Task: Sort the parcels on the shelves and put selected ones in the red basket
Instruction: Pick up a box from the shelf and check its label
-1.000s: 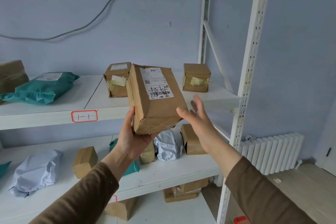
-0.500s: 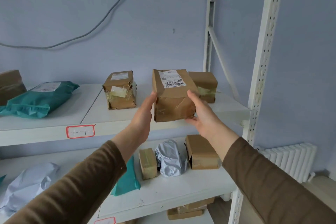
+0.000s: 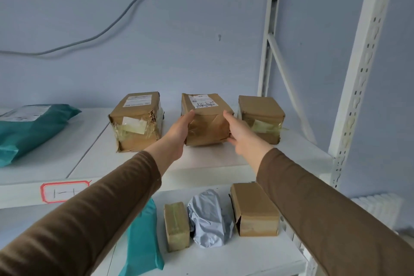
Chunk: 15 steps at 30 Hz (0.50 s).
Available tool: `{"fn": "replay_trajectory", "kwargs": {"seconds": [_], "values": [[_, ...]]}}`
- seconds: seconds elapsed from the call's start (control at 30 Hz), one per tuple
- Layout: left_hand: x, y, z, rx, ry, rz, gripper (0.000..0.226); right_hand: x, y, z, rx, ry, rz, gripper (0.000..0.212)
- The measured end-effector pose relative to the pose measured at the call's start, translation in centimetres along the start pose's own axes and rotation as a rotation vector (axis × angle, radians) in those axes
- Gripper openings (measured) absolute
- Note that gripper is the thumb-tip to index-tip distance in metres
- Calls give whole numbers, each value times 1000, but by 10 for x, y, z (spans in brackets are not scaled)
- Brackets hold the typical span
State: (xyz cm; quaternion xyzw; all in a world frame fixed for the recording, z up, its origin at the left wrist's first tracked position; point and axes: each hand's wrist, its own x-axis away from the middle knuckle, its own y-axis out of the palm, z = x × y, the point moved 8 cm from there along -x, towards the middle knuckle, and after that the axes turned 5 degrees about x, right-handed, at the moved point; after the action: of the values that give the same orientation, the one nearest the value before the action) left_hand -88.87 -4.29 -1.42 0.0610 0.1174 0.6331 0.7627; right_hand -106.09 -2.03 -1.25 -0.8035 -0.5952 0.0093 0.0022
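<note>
A: What have my fingers got?

B: Left hand [image 3: 179, 134] and right hand [image 3: 243, 135] clasp the middle box [image 3: 207, 119] from either side, fingers curled against its side walls. Its base looks down on the upper shelf [image 3: 212, 159].

A: Neighbours?

B: A torn box [image 3: 136, 121] at 9 o'clock, a taped box [image 3: 261, 117] at 3 o'clock, both near but apart.

A: How will it handle?

B: I'd judge it stiff but dented, fairly light; the tape may be slick. Grip the bare cardboard sides low down. No red basket in view.
</note>
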Motion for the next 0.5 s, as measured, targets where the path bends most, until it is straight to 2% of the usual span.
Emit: {"fn": "replay_trajectory", "kwargs": {"seconds": [0.17,0.27,0.37,0.43,0.5], "values": [[-18,-3,-6,-30,-37,39,54,-30,4,15,22,38,-52,72],[-16,-4,5,-120,22,89,60,-18,-3,6,110,-44,-35,69],[-7,3,36,-255,274,136,67,0,-29,-22,313,-362,175,53],[2,20,57,-345,473,134,64,21,-45,-44,427,-619,314,31],[9,45,67,-440,582,110,58,33,-59,-55,432,-778,371,17]]}}
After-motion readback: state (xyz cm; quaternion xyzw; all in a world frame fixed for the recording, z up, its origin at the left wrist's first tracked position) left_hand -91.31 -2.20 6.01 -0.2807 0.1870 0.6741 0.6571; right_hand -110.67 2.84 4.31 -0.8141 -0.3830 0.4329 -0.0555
